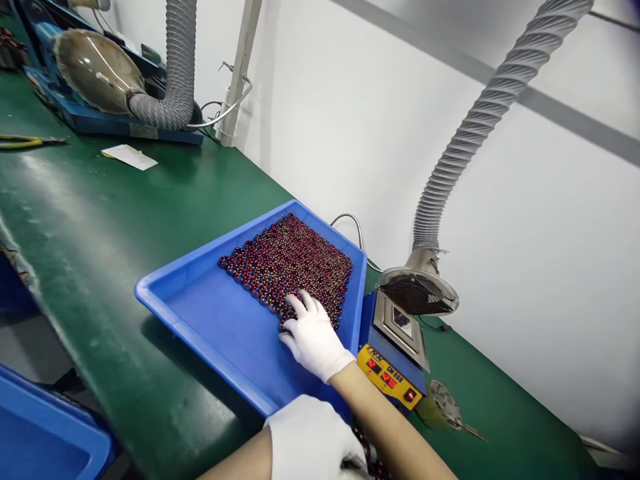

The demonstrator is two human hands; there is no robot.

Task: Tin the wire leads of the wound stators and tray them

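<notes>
My right hand (316,340), in a white glove, reaches into a blue tray (215,340). Its fingers are spread and touch the near edge of a packed layer of small ring-shaped wire-wound coils (295,260), dark red and copper. One coil lies between the thumb and forefinger tips; whether they grip it cannot be seen. My left hand (315,443), also white-gloved, is at the bottom edge of the view, curled closed. More dark red coils (371,457) show at its fingers, partly covered by my right forearm, and the hand seems to hold them.
Right of the tray stands a solder pot (390,373) with red digits, under a hooded grey duct (470,140). A round metal tool (445,403) lies beside it. On the green bench (165,200) are a blue machine (100,113), pliers (30,141) and paper (131,157). Another blue tray (45,427) is lower left.
</notes>
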